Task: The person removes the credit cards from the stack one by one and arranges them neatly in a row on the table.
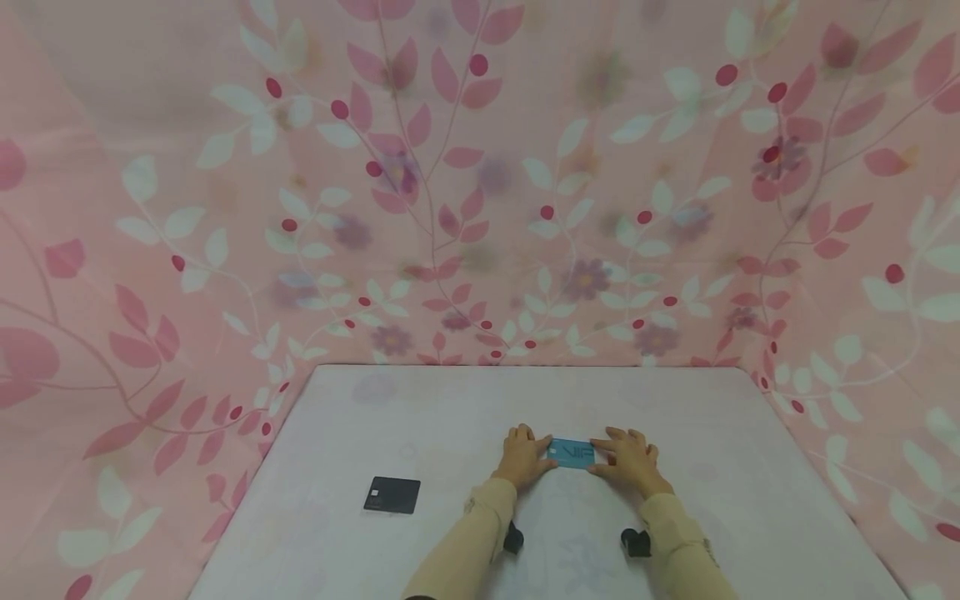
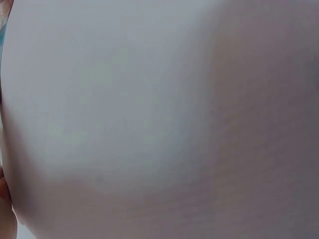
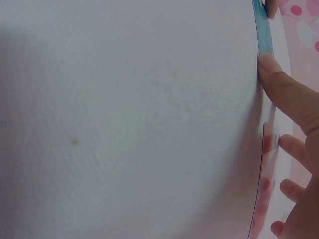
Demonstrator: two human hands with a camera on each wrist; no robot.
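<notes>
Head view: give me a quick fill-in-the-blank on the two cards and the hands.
1. Both hands touch the ____ card.
2. The left hand is at that card's ____ end.
3. The black card lies to the ____ of the hands.
4. The right hand touches the card printed ____.

Missing words: blue; left; left; VIP

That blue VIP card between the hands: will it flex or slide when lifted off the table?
The blue card looks thin and flat, so probably stiff yet slightly bendy, and light. Lying flush on the smooth white table, it likely slides rather than lifts; both hands sit at its ends.
</notes>
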